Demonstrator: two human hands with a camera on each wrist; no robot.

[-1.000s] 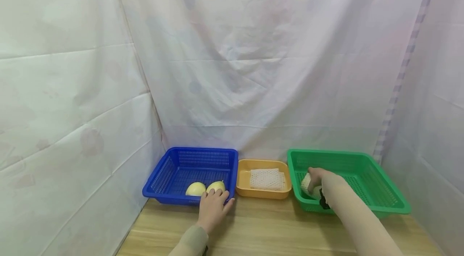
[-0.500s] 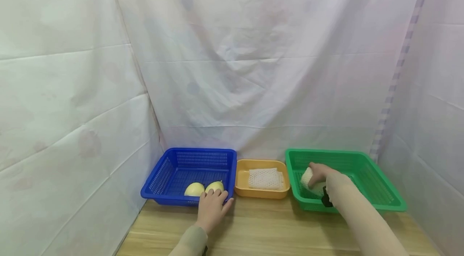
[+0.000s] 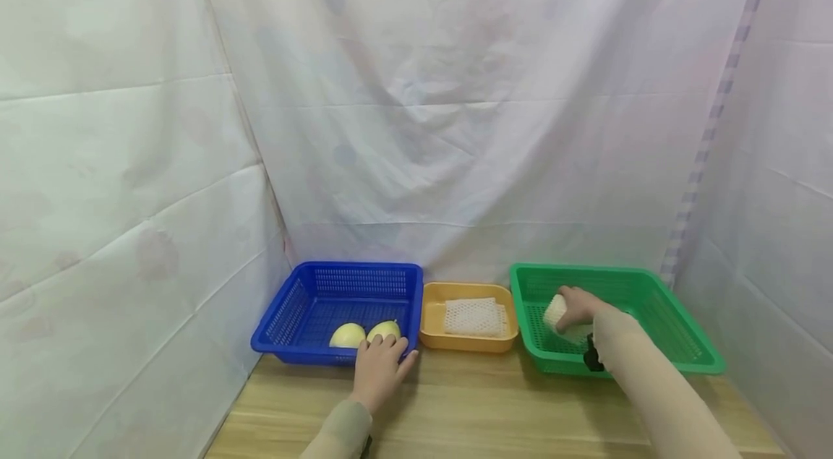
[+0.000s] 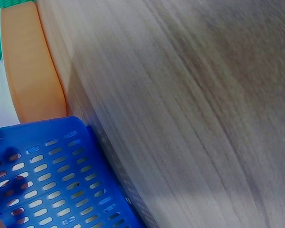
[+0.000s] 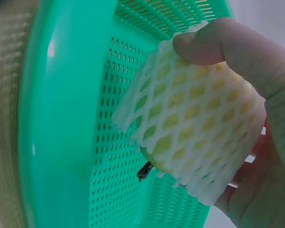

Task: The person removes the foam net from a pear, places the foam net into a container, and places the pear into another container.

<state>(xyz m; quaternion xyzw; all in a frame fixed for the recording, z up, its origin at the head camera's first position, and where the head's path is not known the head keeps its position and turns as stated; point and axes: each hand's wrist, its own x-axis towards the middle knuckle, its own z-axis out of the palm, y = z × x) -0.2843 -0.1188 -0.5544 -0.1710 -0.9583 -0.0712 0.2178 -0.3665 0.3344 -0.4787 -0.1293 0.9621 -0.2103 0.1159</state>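
Note:
My right hand (image 3: 578,307) grips a pear in a white foam net (image 5: 194,114) inside the green basket (image 3: 690,332). In the right wrist view the thumb presses the net's upper side, and the pear's dark stem sticks out of the net's lower end. My left hand (image 3: 379,369) lies over the front rim of the blue basket (image 3: 312,356), fingers relaxed and fingertips at a bare yellow-green pear (image 3: 384,329). Beside that fruit sits another bare pear (image 3: 348,335). Only the basket's slotted wall shows clearly in the left wrist view; fingers are mostly hidden behind it.
Between the two baskets stands a small orange tray (image 3: 432,340) with white foam nets (image 3: 471,316) lying flat in it. All three containers are on a wooden table (image 3: 468,408). Pale cloth (image 3: 416,97) hangs behind and at both sides.
My right hand has risen a little with the netted pear and shifted slightly right within the green basket. The left hand stays at the blue basket's rim.

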